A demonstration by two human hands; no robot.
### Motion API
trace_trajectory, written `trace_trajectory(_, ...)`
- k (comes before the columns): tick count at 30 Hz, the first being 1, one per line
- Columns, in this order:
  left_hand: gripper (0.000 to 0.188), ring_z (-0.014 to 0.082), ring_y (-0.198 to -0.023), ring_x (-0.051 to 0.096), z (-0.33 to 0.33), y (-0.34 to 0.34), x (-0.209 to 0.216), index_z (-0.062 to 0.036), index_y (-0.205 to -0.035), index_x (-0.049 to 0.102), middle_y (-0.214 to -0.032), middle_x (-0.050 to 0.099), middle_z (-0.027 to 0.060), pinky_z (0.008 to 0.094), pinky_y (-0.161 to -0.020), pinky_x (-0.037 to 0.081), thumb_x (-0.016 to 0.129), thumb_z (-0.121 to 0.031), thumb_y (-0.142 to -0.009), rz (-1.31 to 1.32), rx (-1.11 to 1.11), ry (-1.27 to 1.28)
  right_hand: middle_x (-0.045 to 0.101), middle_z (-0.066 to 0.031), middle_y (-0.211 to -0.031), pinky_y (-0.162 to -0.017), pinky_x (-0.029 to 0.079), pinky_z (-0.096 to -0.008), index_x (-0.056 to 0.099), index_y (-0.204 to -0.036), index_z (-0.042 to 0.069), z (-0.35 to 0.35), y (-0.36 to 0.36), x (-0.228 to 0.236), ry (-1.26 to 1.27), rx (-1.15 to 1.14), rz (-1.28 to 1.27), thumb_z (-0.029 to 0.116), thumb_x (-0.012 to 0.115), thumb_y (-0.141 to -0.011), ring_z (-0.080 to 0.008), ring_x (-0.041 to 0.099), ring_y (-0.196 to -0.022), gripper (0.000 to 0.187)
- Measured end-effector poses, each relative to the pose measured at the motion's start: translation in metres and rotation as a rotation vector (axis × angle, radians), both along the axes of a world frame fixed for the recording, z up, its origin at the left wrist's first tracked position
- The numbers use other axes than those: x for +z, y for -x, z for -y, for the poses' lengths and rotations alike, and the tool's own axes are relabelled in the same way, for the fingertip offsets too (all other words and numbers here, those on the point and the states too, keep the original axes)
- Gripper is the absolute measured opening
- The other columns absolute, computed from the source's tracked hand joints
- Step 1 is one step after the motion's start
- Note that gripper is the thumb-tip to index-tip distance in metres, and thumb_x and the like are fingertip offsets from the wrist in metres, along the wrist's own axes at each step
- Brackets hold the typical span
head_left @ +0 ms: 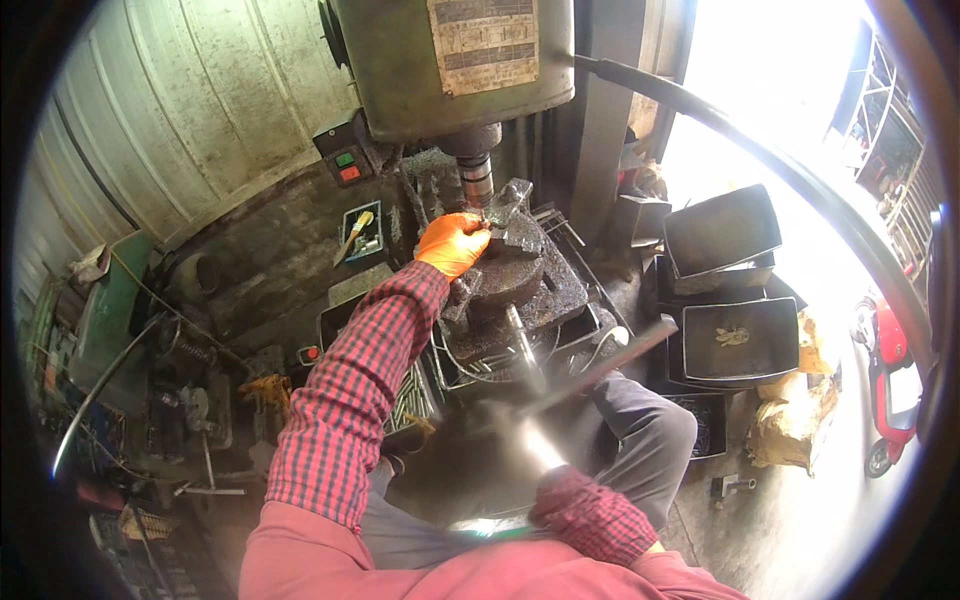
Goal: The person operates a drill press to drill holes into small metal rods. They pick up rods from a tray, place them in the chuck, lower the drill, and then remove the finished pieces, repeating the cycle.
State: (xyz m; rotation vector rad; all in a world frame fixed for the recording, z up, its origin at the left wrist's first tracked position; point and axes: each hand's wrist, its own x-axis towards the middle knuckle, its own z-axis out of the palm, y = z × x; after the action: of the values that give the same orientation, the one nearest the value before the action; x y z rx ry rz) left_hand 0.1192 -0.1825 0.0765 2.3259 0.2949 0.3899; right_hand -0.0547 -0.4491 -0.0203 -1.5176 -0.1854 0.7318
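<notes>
My left hand (453, 243), in an orange glove, reaches to the dark, chip-covered vise (505, 275) under a green drill press (455, 65). Its fingers are pressed together beside the drill chuck (477, 178); whatever they hold is too small and hidden to name. Lower down, my right hand (518, 425) is smeared by motion, so its fingers cannot be made out. Close to it are a bright round metal rod (522, 340) pointing out from the vise and a long, blurred grey bar (610, 368) slanting up to the right.
Black bins (742, 340) are stacked at the right, one with gloves in it. A small tray with a yellow-handled brush (355, 237) lies left of the vise. A switch box (345, 160) has green and red buttons. Below my left forearm sits a bin of metal rods (412, 400).
</notes>
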Motion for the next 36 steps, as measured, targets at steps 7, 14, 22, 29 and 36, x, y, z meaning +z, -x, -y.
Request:
trace_trajectory(7,0.036,0.0314,-0.100,0.076,-0.002,0.001,0.000,-0.0092,-0.114,0.081,-0.103,0.079,0.0157,0.0411,-0.088,0.056,0.071,-0.038,-0.094,0.023,-0.038,-0.038,0.058,-0.0229,-0.147,-0.121,0.040,-0.0530,0.056,-0.148,0.001,0.085,-0.044,0.097,0.015,0.220,1.033,0.047,0.091,-0.073,-0.0442,0.053,-0.140,0.095)
trace_trajectory(14,0.037,0.0336,-0.096,0.076,-0.004,-0.002,0.000,-0.0085,-0.113,0.080,-0.099,0.079,0.0168,0.0423,-0.086,0.056,0.071,-0.039,-0.093,0.063,-0.052,0.004,0.069,-0.0153,-0.112,-0.105,0.052,-0.0490,0.066,-0.127,0.000,0.024,-0.031,0.026,0.103,-0.160,0.580,0.044,0.090,-0.076,-0.0352,0.067,-0.112,0.072)
trace_trajectory(22,0.036,0.0271,-0.097,0.078,-0.012,-0.007,-0.009,-0.0092,-0.113,0.082,-0.102,0.081,0.0124,0.0393,-0.086,0.057,0.074,-0.038,-0.093,0.026,-0.074,0.025,0.068,-0.0203,-0.117,-0.123,0.039,-0.0524,0.064,-0.136,0.001,0.054,-0.036,0.177,-0.186,0.378,1.311,0.045,0.084,-0.085,-0.0393,0.065,-0.122,0.070)
trace_trajectory(29,0.046,0.0214,-0.114,0.074,-0.006,0.007,-0.003,-0.0045,-0.132,0.074,-0.125,0.079,0.0134,0.0361,-0.101,0.055,0.077,-0.035,-0.098,0.071,-0.050,0.012,0.075,-0.0098,-0.106,-0.120,0.042,-0.0501,0.078,-0.087,0.011,0.080,-0.097,0.183,0.984,0.163,1.640,0.045,0.085,-0.079,-0.0276,0.067,-0.113,0.036)
trace_trajectory(36,0.056,0.0305,-0.133,0.063,-0.123,0.086,-0.021,-0.0036,-0.147,0.063,-0.143,0.067,0.0177,0.0408,-0.116,0.047,0.076,-0.032,-0.100,0.369,0.391,-0.178,0.052,-0.0093,-0.073,-0.092,0.056,-0.0538,0.054,-0.071,0.008,0.101,-0.147,0.071,0.470,-0.421,1.718,0.029,0.081,-0.091,-0.0347,0.062,-0.080,0.039)
